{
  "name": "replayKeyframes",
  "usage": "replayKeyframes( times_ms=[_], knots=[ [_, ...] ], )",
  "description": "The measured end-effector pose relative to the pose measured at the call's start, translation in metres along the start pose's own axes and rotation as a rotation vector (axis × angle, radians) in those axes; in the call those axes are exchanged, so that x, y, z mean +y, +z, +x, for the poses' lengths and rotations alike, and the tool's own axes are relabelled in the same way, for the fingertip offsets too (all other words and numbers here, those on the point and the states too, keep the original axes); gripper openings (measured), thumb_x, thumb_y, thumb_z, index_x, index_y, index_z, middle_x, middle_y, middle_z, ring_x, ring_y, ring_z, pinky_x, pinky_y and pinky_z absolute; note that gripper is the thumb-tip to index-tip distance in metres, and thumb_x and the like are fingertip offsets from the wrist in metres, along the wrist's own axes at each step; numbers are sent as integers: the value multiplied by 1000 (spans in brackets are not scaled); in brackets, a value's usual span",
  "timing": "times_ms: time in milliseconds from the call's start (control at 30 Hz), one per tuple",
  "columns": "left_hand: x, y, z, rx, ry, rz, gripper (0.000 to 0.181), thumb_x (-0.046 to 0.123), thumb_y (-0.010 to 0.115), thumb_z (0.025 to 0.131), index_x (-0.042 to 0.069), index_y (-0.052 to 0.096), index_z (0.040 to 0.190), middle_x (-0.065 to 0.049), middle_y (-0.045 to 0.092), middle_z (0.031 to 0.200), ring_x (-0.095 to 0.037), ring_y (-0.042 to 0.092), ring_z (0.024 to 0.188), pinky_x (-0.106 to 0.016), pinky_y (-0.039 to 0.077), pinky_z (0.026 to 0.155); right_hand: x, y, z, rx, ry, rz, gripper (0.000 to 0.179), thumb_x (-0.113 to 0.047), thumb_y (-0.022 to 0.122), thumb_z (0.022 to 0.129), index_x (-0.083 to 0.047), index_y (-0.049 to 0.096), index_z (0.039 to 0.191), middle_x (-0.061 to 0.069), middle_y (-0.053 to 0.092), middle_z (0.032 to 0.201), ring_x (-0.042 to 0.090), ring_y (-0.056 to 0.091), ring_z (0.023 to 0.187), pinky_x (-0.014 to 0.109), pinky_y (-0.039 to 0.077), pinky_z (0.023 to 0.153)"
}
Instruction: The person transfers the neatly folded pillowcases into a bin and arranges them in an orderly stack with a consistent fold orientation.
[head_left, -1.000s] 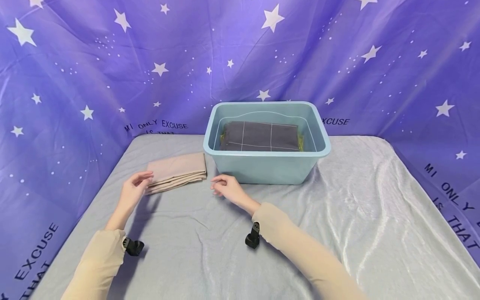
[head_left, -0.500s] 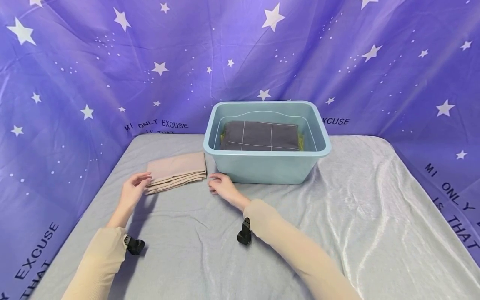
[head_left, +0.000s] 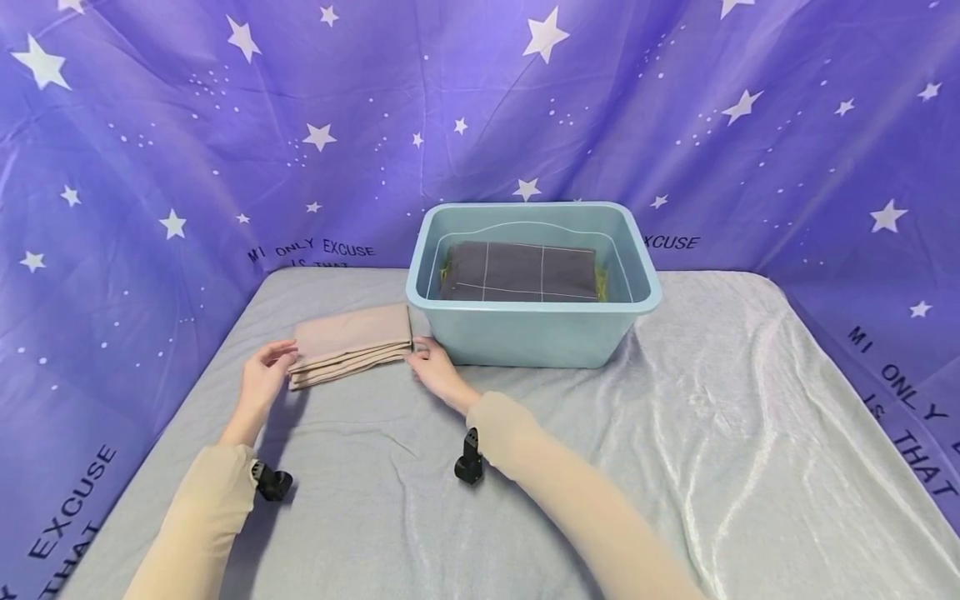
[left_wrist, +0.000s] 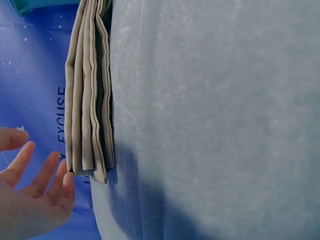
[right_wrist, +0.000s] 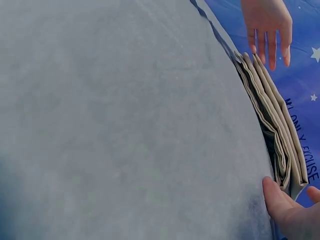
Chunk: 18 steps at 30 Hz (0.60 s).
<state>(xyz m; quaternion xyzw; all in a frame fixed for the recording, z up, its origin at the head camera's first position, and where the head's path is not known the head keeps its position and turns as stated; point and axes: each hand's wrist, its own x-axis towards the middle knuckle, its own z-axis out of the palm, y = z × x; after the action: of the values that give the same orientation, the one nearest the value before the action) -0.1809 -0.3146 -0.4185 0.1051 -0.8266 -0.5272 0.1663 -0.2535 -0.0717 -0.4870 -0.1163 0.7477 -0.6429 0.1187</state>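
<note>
A folded beige-pink cloth (head_left: 351,332) lies on the bed-like surface left of the tub, its stacked layers facing me. At its left end is my left hand (head_left: 264,377), with loosely bent, spread fingers; in the left wrist view the fingertips (left_wrist: 68,179) are at the cloth's corner. My right hand (head_left: 441,372) is at the cloth's right end, between it and the tub. In the right wrist view the thumb (right_wrist: 274,196) lies close to the folded layers (right_wrist: 275,125), apart from the fingers. Neither hand grips the cloth. Whether the fingertips touch it is hard to tell.
A light blue plastic tub (head_left: 534,335) stands at the back, right of the cloth. Inside it lies a dark grey cloth (head_left: 525,271) with white grid lines, with something yellow-green (head_left: 602,283) beneath. A purple star-printed curtain (head_left: 480,100) hangs behind the grey velvety cover (head_left: 720,433).
My right hand has moved left and slightly away from me, up to the folded cloth's right end. My left hand has shifted only slightly left. The cloth and tub have stayed put.
</note>
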Motion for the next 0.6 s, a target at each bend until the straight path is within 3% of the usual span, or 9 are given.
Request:
replayKeyframes(
  times_ms=[133, 200, 367, 433, 467, 533, 600],
  knots=[
    [2, 0, 3, 36, -67, 25, 30, 5, 49, 86, -8, 54, 112, 27, 52, 73, 11, 47, 71, -9, 41, 61, 84, 18, 63, 36, -62, 60, 54, -47, 56, 82, -20, 42, 126, 1, 60, 84, 13, 59, 65, 26, 50, 56],
    [2, 0, 4, 53, -75, 29, 29, 5, 49, 86, -8, 55, 111, 29, 50, 70, 12, 47, 70, -8, 39, 61, 102, 24, 77, 62, -66, 71, 55, -48, 56, 81, -20, 42, 126, 0, 60, 83, 12, 59, 64, 26, 51, 55],
    [1, 1, 8, 91, -80, 27, 28, 4, 48, 85, -8, 56, 110, 31, 48, 67, 11, 45, 70, -7, 35, 62, 88, 27, 75, 96, -14, 62, 53, -40, 50, 86, -13, 37, 130, 5, 61, 90, 16, 60, 68, 27, 51, 58],
    [-1, 1, 10, 109, -98, 26, 28, 4, 49, 85, -7, 56, 110, 28, 49, 68, 10, 44, 70, -7, 35, 63, 96, 30, 85, 96, 20, 78, 56, -45, 51, 85, -17, 36, 131, 3, 61, 92, 16, 60, 69, 28, 51, 59],
    [-2, 1, 11, 116, -110, 30, 29, 4, 50, 85, -6, 56, 111, 26, 51, 71, 9, 44, 70, -8, 35, 63, 109, 32, 96, 92, 35, 92, 58, -50, 52, 82, -22, 36, 130, 2, 61, 92, 16, 61, 69, 28, 51, 59],
    [-4, 0, 13, 123, -141, 40, 30, 5, 50, 84, -5, 55, 113, 14, 58, 80, 8, 43, 71, -9, 36, 65, 173, 45, 147, 87, 31, 123, 63, -61, 55, 74, -35, 35, 128, -3, 61, 89, 15, 60, 67, 29, 51, 56],
    [-4, -1, 14, 117, -174, 52, 33, 7, 50, 85, -3, 54, 116, -1, 62, 95, 6, 43, 73, -12, 36, 68, 215, 53, 183, 85, 63, 138, 65, -65, 57, 70, -43, 32, 126, -4, 61, 91, 15, 60, 69, 31, 52, 56]
  ],
)
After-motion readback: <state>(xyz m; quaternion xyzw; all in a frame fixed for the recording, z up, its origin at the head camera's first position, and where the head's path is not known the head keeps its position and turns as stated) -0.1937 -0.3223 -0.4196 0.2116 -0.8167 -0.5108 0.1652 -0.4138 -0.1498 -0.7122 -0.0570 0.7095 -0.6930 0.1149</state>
